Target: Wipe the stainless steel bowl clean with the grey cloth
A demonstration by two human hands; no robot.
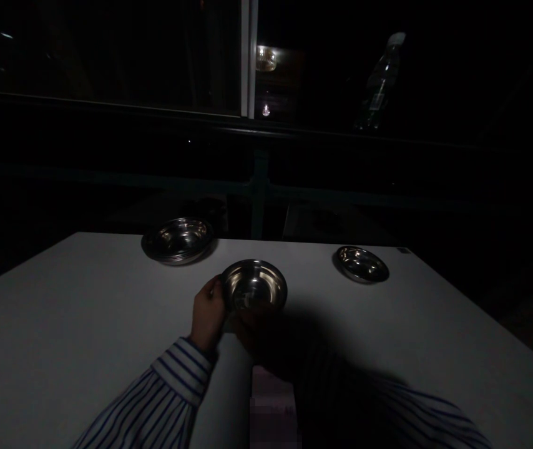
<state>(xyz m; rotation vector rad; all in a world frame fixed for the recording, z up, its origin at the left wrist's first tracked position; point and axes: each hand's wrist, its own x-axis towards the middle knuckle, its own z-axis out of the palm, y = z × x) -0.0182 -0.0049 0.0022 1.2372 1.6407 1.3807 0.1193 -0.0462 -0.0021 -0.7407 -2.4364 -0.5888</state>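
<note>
A stainless steel bowl (253, 287) is raised a little above the white table (83, 299), tilted towards me. My left hand (208, 307) grips its left rim, in a blue-striped white sleeve. My right hand (251, 330) lies in deep shadow just below the bowl's near side. It seems to touch the bowl, but the darkness hides its fingers. Farther back left stands a stack of steel bowls (177, 241), and a single shallow steel bowl (361, 264) rests towards the right.
A pinkish, blurred object (272, 405) lies at the table's near edge between my arms. Beyond the far table edge is a dark railing (259, 187). A plastic bottle (381, 81) and a dark window frame stand farther off.
</note>
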